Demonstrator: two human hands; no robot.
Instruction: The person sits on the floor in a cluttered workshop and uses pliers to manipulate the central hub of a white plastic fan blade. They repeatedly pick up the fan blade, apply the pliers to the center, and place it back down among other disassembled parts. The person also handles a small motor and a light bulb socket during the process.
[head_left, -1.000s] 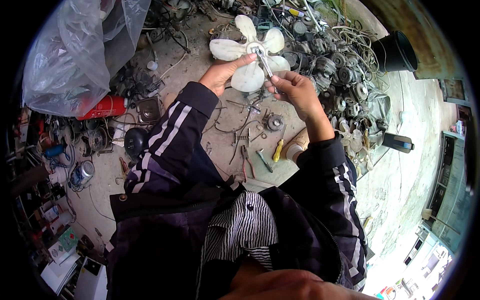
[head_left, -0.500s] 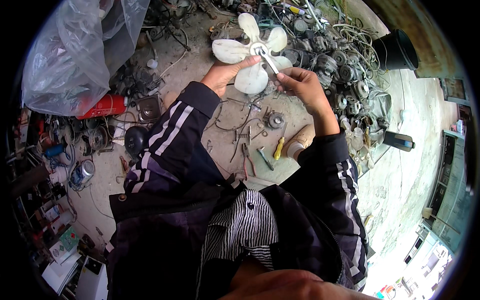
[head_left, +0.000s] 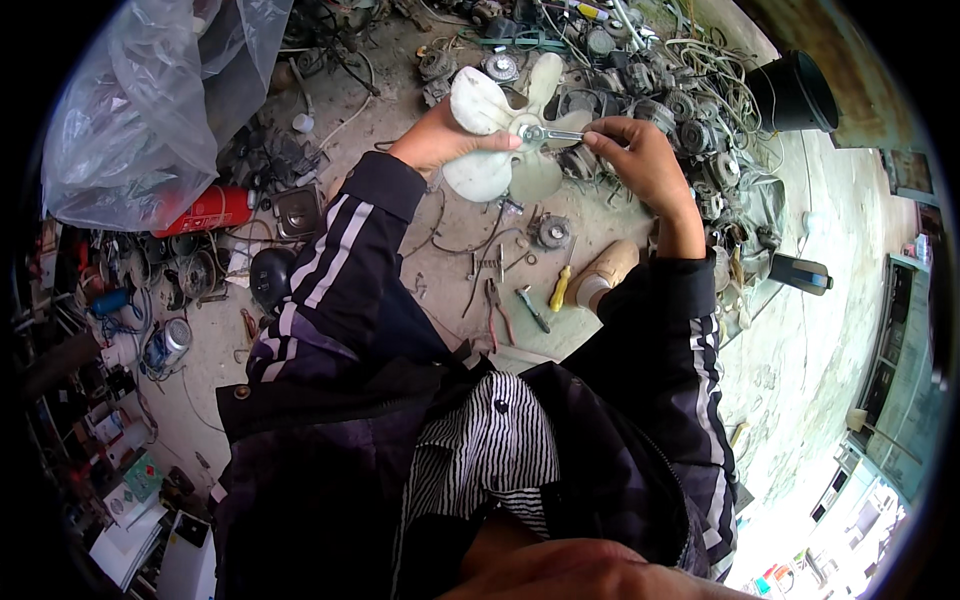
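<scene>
In front of me I hold a white plastic fan blade (head_left: 479, 98) up off the floor. My left hand (head_left: 445, 142) grips it from the left side, thumb across it near the hub. A silver wrench (head_left: 560, 134) has its head on the middle of the hub and lies almost level, pointing right. My right hand (head_left: 635, 158) is closed on the handle's end. Below them on the floor are a yellow screwdriver (head_left: 560, 288), red-handled pliers (head_left: 494, 310), a small tool with a dark handle (head_left: 532, 310) and a round metal part (head_left: 554, 232).
A heap of old motors and cables (head_left: 700, 140) fills the upper right, beside a black bucket (head_left: 795, 90). At left are clear plastic sheeting (head_left: 140, 120), a red cylinder (head_left: 205, 210) and scattered parts. My foot (head_left: 607, 272) rests right of the tools.
The wrench has swung from pointing down-right to nearly level as my right hand moved up and right. The fan blade turned with it and sits slightly lower and to the right.
</scene>
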